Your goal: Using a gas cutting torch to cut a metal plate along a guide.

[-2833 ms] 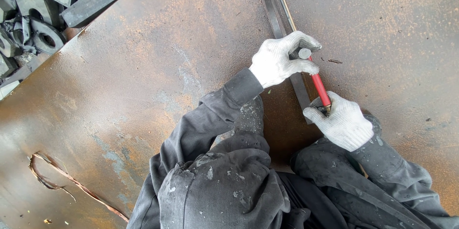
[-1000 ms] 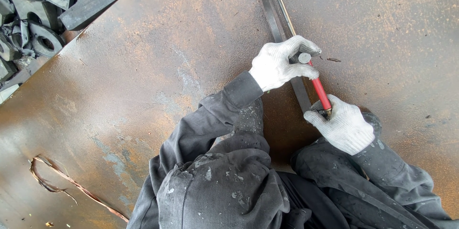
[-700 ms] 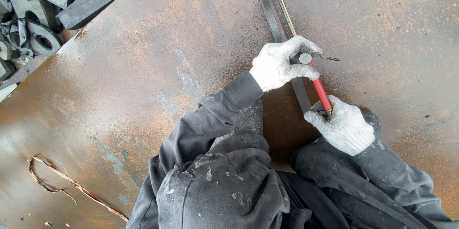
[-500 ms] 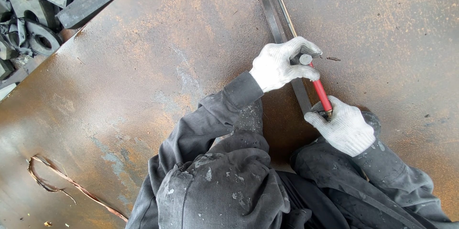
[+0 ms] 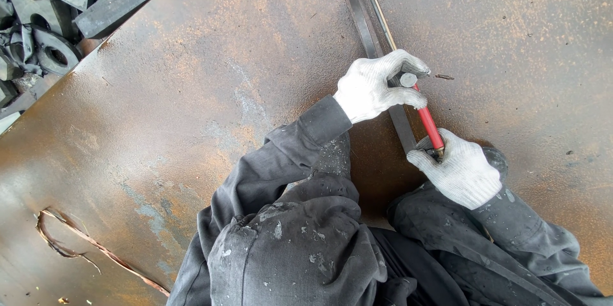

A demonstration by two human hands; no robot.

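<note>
The left hand [image 5: 373, 85] has its fingers clamped around the round metal head of a red-handled hammer [image 5: 426, 121], beside the flat steel bar [image 5: 357, 6] on the rusty steel plate [image 5: 211, 89]; the right hand [image 5: 461, 170] grips the handle's end. With gloved fingers so near the head, any slip could pinch them against the bar.

Steel plate [image 5: 191, 89]: rust-brown, mottled orange with grey-blue patches. Flat bar [image 5: 357, 12] lying on the plate: dark grey. Both gloves, left hand [image 5: 373, 85] and right hand [image 5: 463, 172]: white knit. Tool handle [image 5: 426, 121] between gloves: red. Sleeves [image 5: 281, 165]: dark grey, pale-speckled.
</note>
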